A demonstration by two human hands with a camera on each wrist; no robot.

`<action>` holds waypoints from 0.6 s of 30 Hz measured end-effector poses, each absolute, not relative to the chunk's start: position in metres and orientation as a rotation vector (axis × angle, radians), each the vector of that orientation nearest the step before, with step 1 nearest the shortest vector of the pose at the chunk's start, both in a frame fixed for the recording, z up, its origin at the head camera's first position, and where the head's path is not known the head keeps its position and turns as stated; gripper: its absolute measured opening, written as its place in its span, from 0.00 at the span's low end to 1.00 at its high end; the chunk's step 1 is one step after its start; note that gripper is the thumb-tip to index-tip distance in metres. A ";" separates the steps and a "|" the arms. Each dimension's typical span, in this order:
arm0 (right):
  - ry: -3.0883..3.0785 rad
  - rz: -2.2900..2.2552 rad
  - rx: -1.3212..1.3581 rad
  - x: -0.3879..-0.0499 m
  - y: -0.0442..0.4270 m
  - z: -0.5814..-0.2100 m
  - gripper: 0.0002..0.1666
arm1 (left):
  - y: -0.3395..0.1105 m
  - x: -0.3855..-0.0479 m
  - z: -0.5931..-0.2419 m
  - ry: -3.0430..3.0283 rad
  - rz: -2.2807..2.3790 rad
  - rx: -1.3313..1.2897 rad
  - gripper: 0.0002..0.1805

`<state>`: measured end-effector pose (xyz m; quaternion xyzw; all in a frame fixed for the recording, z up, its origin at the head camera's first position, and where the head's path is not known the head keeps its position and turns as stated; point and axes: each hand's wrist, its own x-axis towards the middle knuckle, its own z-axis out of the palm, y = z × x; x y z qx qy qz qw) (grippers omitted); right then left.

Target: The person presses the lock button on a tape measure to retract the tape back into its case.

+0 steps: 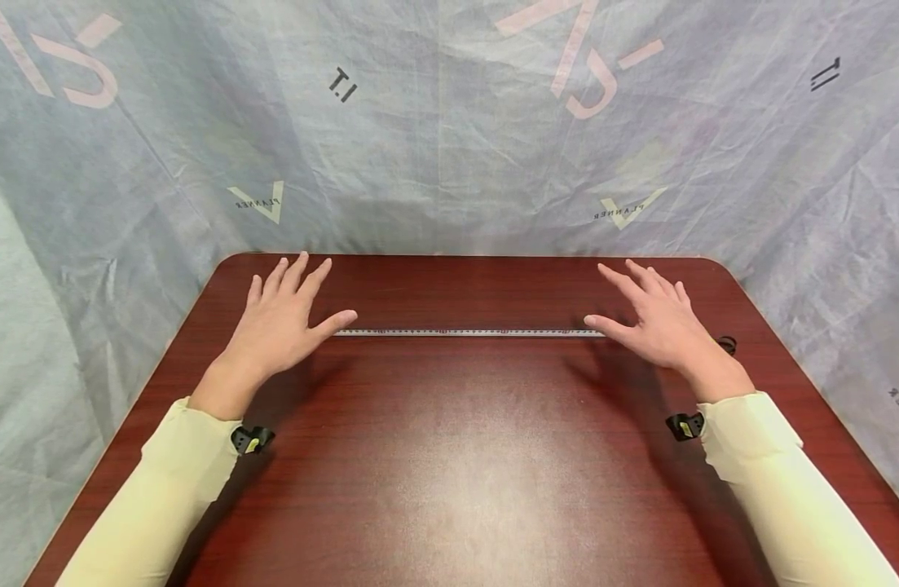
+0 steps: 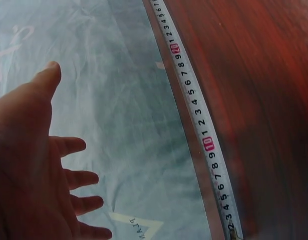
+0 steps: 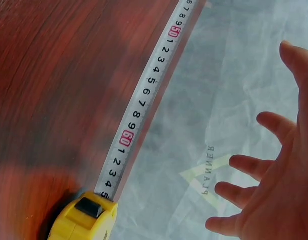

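Tape blade (image 1: 464,333) lies drawn out across your bench (image 1: 434,440), yellow case (image 3: 84,224) at its right end; extending looks done, winding-in, if wanted, remains. Your left grip (image 1: 276,324) and right grip (image 1: 658,322) are spread, holding nothing.

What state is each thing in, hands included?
Left hand: open, fingers spread, holding nothing.
Right hand: open, fingers spread, holding nothing.
Tape blade: pulled out, straight across the table.
Yellow tape case: blade extended; black button position unclear.
Backdrop sheet: hanging, wrinkled.
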<state>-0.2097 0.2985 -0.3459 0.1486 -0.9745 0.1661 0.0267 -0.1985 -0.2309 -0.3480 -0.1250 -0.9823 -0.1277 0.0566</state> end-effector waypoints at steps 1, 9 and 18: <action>-3.008 0.526 0.468 -0.209 0.300 -0.346 0.52 | -0.233 -0.198 -0.348 -2.979 -0.401 -0.386 0.53; -3.003 0.625 0.478 -0.207 0.312 -0.348 0.51 | -0.248 -0.197 -0.345 -2.965 -0.524 -0.403 0.51; -2.989 0.665 0.453 -0.206 0.330 -0.353 0.51 | -0.271 -0.197 -0.349 -2.964 -0.661 -0.362 0.49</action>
